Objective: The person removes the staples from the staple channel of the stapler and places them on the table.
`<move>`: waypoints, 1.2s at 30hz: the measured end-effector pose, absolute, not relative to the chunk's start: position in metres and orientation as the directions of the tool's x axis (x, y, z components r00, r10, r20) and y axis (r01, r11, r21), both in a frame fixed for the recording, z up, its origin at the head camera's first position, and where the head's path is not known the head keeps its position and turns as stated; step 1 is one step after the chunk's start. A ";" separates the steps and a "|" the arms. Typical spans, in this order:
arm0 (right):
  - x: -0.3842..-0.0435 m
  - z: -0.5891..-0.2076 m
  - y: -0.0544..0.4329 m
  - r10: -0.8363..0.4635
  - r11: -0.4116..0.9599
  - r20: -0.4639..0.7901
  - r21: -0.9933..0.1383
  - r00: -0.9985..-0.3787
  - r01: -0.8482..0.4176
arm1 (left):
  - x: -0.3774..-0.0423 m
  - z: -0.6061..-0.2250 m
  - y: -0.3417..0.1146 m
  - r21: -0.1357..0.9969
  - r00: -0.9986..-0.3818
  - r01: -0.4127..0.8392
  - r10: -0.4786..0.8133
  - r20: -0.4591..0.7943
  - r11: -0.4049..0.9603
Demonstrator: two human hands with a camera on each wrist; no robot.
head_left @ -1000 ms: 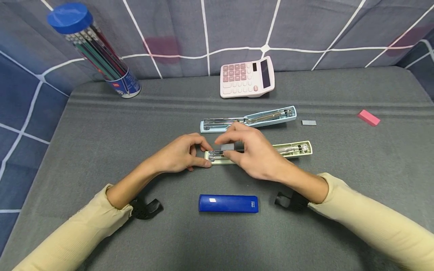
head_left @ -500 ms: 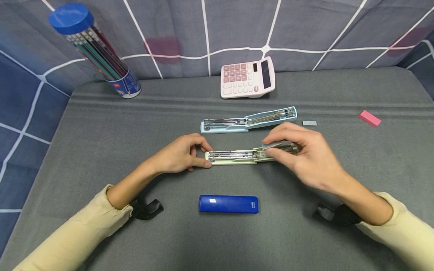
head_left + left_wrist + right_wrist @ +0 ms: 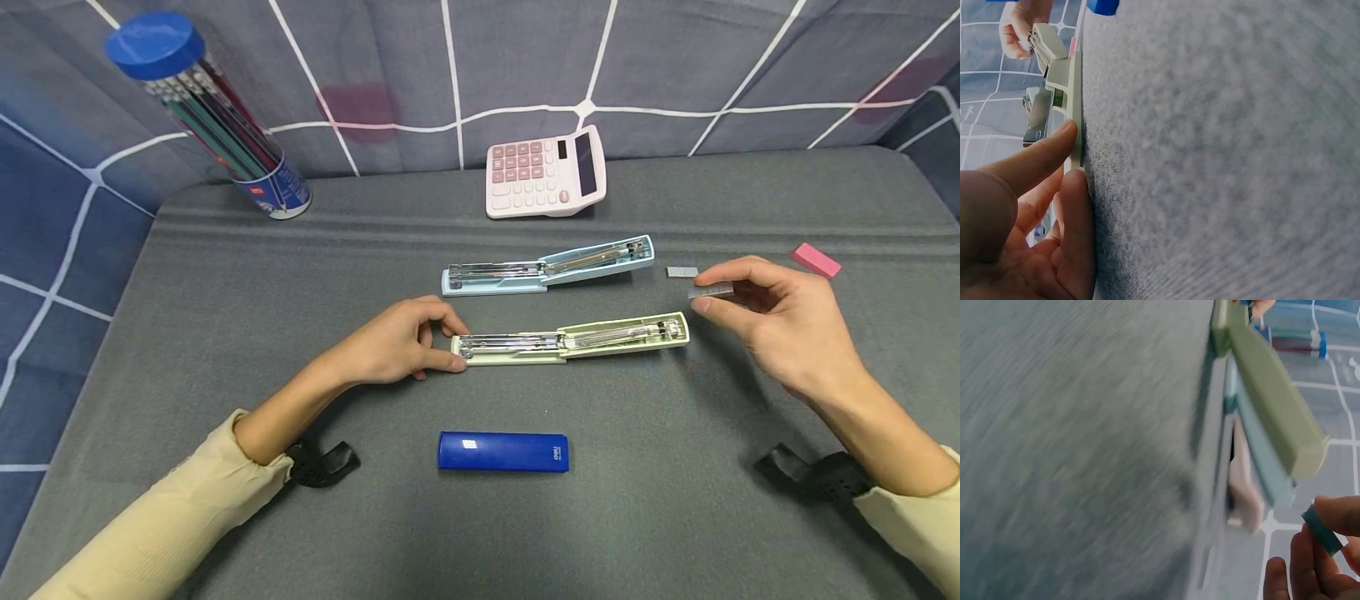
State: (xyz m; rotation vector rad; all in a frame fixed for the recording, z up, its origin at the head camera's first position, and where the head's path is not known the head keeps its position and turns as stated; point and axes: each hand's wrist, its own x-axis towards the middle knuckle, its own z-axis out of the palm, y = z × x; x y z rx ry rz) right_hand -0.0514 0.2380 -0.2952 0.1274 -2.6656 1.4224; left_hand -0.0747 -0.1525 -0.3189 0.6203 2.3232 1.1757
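Note:
My left hand (image 3: 401, 337) pinches the near-left end of a pale green stapler (image 3: 513, 346), which lies opened out flat with its metal magazine showing. In the left wrist view, the thumb presses the edge of the stapler base (image 3: 1076, 94). Off to the right, my right hand (image 3: 798, 321) holds a small strip of staples (image 3: 712, 290) between thumb and fingertips, above the table. The right wrist view shows this strip (image 3: 1322, 531) in the fingers too. A second staple strip (image 3: 682, 272) lies on the table just behind it. A light blue stapler (image 3: 495, 288), also opened out, rests behind the green one.
A dark blue stapler-like case (image 3: 502, 452) lies in front. At the back are a pink calculator (image 3: 543, 172) and a blue-lidded tube of pencils (image 3: 225, 125). Near the right hand sits a pink block (image 3: 816, 260). A checked cloth (image 3: 405, 75) hangs behind the table.
My right hand has moved from over the green stapler's magazine to the right, carrying the staple strip past the stapler's far end. The left hand has stayed on the stapler.

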 end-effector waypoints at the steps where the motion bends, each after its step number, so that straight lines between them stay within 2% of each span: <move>1: -0.053 -0.298 0.241 -0.016 0.565 0.131 -0.817 -0.991 -0.117 | -0.075 -0.319 -0.153 0.826 -0.791 0.186 0.580 -0.196 0.532; 16: -0.068 -0.323 0.273 -0.151 0.722 0.008 -0.682 -0.988 -0.116 | -0.075 -0.318 -0.155 0.836 -0.783 0.172 0.587 -0.204 0.521; 21: -0.068 -0.325 0.277 -0.222 0.751 0.052 -0.628 -0.974 -0.204 | -0.075 -0.319 -0.155 0.838 -0.782 0.173 0.589 -0.202 0.517; 25: -0.067 -0.325 0.278 -0.243 0.740 0.087 -0.628 -0.966 -0.243 | -0.075 -0.319 -0.154 0.837 -0.783 0.173 0.588 -0.203 0.519; 36: -0.066 -0.325 0.278 -0.227 0.747 0.078 -0.626 -0.971 -0.225 | -0.075 -0.319 -0.154 0.834 -0.785 0.176 0.586 -0.203 0.523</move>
